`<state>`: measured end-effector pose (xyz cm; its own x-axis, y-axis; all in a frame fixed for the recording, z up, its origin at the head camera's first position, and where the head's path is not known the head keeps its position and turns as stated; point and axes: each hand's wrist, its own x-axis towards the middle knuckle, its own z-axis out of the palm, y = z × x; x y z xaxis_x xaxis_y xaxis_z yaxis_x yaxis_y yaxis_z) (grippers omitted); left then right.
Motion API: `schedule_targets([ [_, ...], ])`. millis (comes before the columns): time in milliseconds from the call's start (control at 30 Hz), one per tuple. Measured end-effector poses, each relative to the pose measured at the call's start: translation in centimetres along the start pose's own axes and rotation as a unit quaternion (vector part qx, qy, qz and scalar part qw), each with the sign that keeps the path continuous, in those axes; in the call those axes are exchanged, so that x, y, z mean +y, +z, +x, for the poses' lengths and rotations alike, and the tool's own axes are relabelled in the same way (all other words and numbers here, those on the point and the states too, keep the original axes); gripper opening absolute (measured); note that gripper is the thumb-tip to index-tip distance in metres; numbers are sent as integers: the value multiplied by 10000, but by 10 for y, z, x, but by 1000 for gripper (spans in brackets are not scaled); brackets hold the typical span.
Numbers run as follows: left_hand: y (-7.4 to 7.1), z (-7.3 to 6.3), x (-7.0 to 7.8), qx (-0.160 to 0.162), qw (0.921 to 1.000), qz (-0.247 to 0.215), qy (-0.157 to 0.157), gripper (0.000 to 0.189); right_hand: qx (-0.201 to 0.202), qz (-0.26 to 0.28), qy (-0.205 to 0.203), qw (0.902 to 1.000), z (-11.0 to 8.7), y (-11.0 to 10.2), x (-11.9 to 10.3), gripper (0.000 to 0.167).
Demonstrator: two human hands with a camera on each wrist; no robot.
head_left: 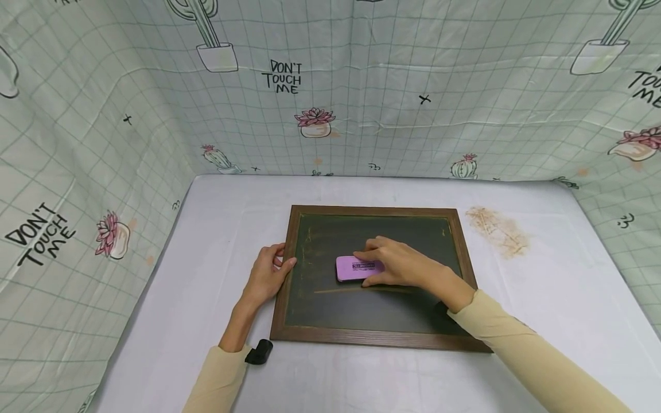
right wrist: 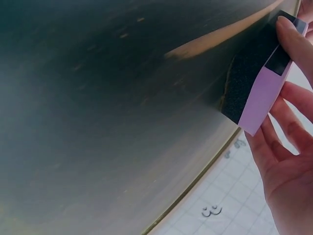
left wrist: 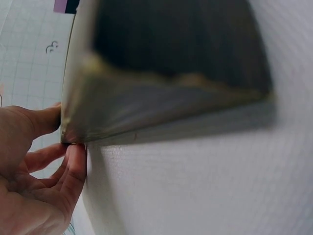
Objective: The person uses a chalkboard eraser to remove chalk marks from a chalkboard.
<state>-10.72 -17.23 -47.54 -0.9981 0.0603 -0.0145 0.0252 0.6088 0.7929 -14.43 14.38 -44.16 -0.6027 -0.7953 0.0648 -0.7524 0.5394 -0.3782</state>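
A framed chalkboard [head_left: 335,315] lies on the white table, its dark surface edged in brown wood. My right hand [head_left: 403,265] grips a purple eraser [head_left: 351,269] by its sides over the middle of the board. In the right wrist view, the eraser's black felt [right wrist: 244,73] faces the board, right at its surface. A yellowish chalk line [head_left: 335,291] runs just below the eraser, partly behind the fingers. At the board's left edge, my left hand [head_left: 265,274] pinches the wooden frame [left wrist: 146,105], thumb on one side and fingertips on the other.
Brownish smudges [head_left: 498,231] mark the tablecloth right of the board. Faint chalk traces [head_left: 308,235] show along the board's left side. A grid-patterned cloth [head_left: 372,115] hangs behind and beside the table. A small black object [head_left: 259,351] sits at the left wrist.
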Motion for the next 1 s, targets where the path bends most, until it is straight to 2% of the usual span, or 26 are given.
schedule_targets([
  [1000, 1, 0, -1, 32, 10000, -37, -6, 50, 296, 25, 420, 9987, -47, -10, 25, 58],
])
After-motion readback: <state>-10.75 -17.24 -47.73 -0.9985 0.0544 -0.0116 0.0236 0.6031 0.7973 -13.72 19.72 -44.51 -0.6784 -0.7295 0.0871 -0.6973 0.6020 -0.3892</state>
